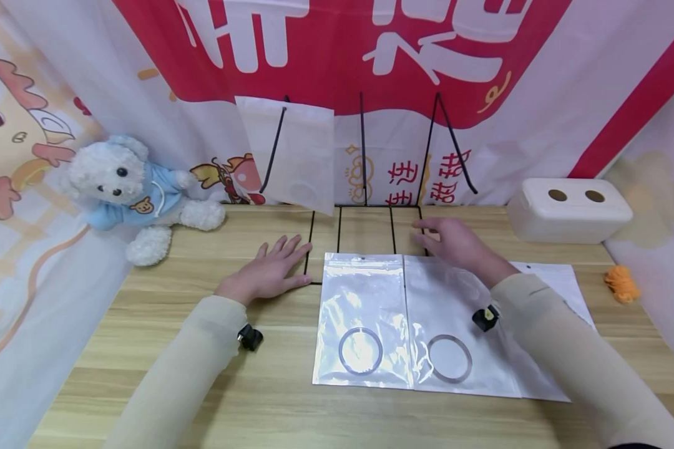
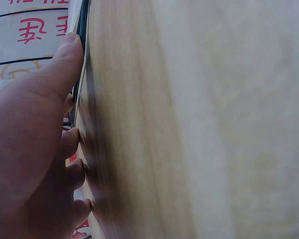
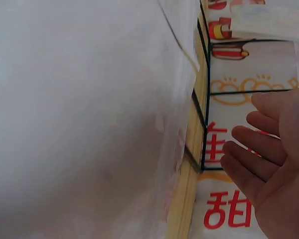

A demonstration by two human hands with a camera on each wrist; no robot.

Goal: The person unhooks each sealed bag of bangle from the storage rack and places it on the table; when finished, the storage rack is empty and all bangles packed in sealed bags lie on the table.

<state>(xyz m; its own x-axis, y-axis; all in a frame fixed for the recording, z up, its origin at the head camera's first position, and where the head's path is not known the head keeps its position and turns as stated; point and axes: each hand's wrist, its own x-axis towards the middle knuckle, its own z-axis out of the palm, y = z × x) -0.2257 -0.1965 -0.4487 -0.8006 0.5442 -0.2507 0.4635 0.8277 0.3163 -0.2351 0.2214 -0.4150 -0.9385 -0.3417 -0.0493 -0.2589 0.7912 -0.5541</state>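
A black wire rack (image 1: 393, 232) stands at the back of the table, its arms rising in front of the backdrop. On its left arm hangs a white zip pouch (image 1: 297, 146). My left hand (image 1: 272, 268) lies palm down with fingers spread, fingertips at the left wire of the rack's base. Held above the right part of the base, my right hand (image 1: 457, 243) has relaxed, bent fingers with nothing between them; its palm shows in the right wrist view. Below it lie two clear-fronted zip pouches (image 1: 365, 299) with ring outlines, and a third pouch (image 1: 556, 287) partly hidden by the right sleeve.
A white teddy bear (image 1: 126, 187) in a blue hoodie sits at the back left. At the back right is a white box (image 1: 567, 215) with two round holes. An orange yarn bundle (image 1: 622, 284) lies near the right edge. A printed cloth backdrop (image 1: 326, 75) closes off the rear.
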